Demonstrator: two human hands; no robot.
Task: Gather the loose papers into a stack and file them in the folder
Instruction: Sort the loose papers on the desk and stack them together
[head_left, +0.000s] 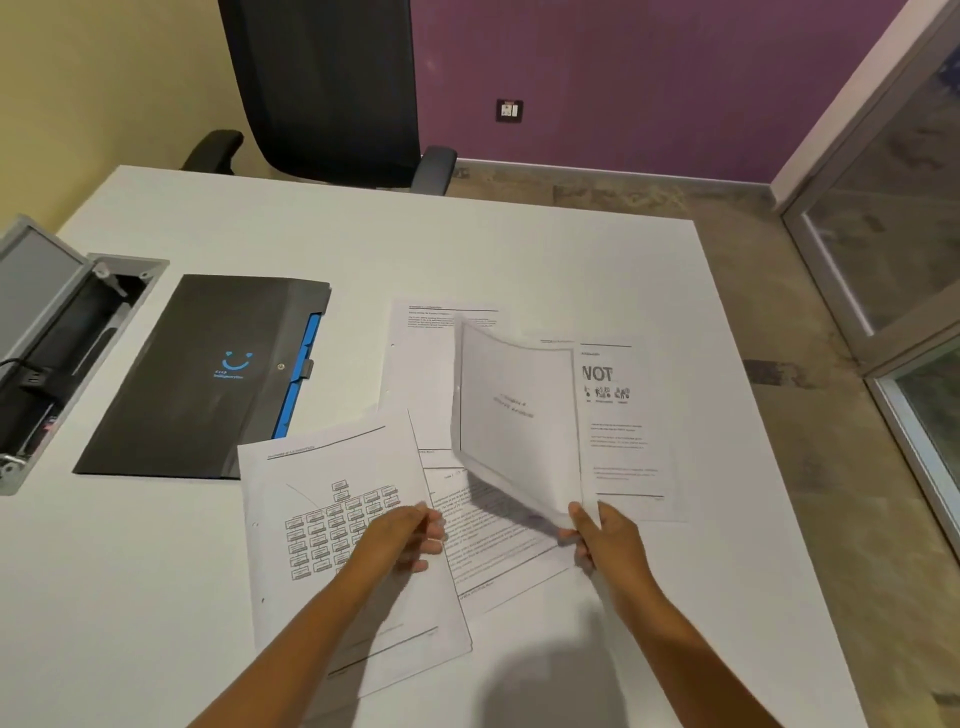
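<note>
Several printed papers lie spread on the white table (156, 597). My right hand (605, 535) pinches the near corner of one sheet (519, 415) and holds it lifted and curled above the others. My left hand (405, 535) rests on the right edge of a sheet with a chart (322, 519), fingers bent; whether it grips that sheet is unclear. A text page (493, 535) lies between my hands, a "NOT" page (623, 441) at the right, another page (421, 374) behind. The black folder (208, 374) with a blue smile logo lies closed to the left.
An open grey cable box (62, 353) is sunk into the table at the far left, with plugs inside. A black office chair (322, 88) stands behind the far table edge. The table's right edge drops to a stone floor (810, 415) by a glass door.
</note>
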